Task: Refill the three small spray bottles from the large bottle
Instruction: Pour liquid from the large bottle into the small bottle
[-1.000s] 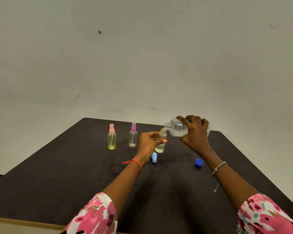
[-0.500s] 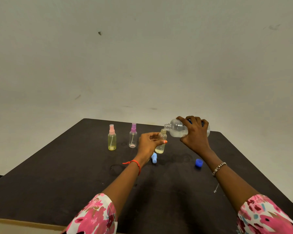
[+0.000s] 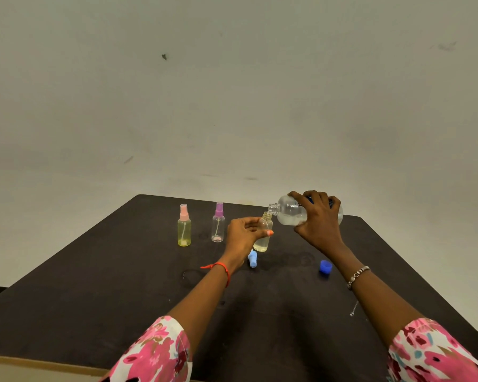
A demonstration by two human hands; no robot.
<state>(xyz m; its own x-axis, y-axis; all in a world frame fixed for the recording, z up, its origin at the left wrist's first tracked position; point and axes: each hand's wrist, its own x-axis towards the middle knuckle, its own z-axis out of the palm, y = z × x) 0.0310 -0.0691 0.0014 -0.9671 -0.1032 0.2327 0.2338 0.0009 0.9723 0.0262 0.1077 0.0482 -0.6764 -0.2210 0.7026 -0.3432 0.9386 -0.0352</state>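
My right hand (image 3: 319, 226) grips the large clear bottle (image 3: 289, 210), tipped on its side with its open neck right over the mouth of an uncapped small bottle (image 3: 262, 241). My left hand (image 3: 244, 232) holds that small bottle upright on the dark table (image 3: 94, 299); pale liquid fills its lower part. Its light-blue spray cap (image 3: 252, 259) lies on the table beside my left wrist. Further left stand a yellow spray bottle with a pink cap (image 3: 184, 226) and a clear spray bottle with a purple cap (image 3: 218, 223).
The large bottle's dark-blue cap (image 3: 325, 268) lies on the table under my right forearm. A small metal pin (image 3: 353, 308) lies near the right edge. A plain wall rises behind the table's far edge.
The large bottle has been held tipped over the small bottle throughout, its neck shifting only slightly. Both hands stay in place.
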